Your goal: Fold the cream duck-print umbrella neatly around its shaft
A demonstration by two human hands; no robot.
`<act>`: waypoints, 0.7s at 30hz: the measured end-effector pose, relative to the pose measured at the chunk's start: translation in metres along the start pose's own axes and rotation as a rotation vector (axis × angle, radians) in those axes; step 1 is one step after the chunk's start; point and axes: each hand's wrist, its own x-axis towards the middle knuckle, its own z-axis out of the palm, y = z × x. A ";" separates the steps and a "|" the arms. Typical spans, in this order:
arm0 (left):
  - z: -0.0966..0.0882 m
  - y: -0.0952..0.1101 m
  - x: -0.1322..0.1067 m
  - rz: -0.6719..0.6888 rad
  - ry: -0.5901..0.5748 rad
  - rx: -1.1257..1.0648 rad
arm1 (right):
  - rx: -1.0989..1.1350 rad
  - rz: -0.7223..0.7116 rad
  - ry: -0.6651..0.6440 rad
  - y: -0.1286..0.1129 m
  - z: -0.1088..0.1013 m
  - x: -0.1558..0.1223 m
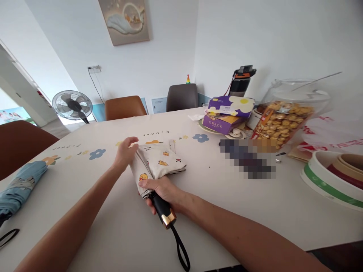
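A white folding umbrella (163,160) with small yellow cartoon prints lies collapsed in my hands above the table, one flap of its canopy spread to the right. My right hand (166,190) is wrapped round its lower end, just above the black handle with a gold band and a black wrist strap. At the far end of the umbrella, my left hand (127,153) has its fingers curled about the cloth edge; the fingertips are partly hidden behind the fabric. A blue folded umbrella (24,187) rests at the table's left side.
On the flower-printed table (113,219), a purple box (218,122), a dark bottle (240,84) and a clear jar of snacks (283,121) stand at the back right. Tape rolls (317,177) lie nearer, beside a blurred patch. Chairs (124,107) and a fan (73,105) are beyond.
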 end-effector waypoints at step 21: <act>0.047 0.028 0.044 -0.061 -0.177 0.002 | -0.014 0.077 -0.014 -0.005 -0.005 0.001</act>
